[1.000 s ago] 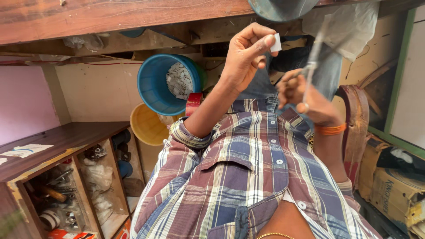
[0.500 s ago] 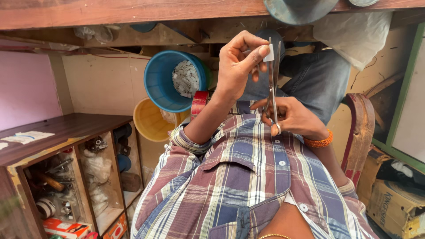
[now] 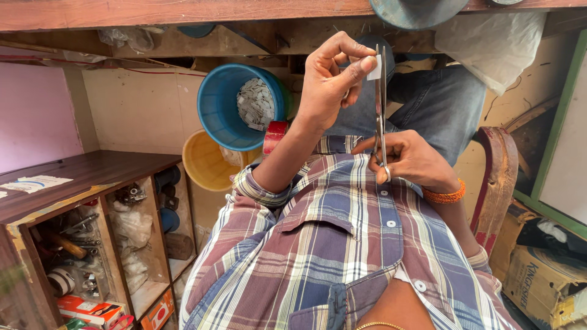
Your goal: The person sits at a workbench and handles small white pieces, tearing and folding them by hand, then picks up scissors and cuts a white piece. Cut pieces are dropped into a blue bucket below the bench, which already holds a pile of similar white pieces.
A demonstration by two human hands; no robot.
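The left hand pinches a small white label piece between thumb and forefinger, held up against the blades of steel scissors. The right hand grips the scissors' handles, fingers closed through the loops. Beyond, a blue bucket holds similar white pieces, above a yellow tub. A brown cardboard box sits at lower right, an orange carton in the wooden shelf.

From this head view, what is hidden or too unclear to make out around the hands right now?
- Small white paper piece: mostly covered by left hand fingertips.
- Thin metal scissors: handles hidden inside right hand.
- White scraps in blue plastic bucket: too small to identify.
- Grey round object: cut off by top edge.
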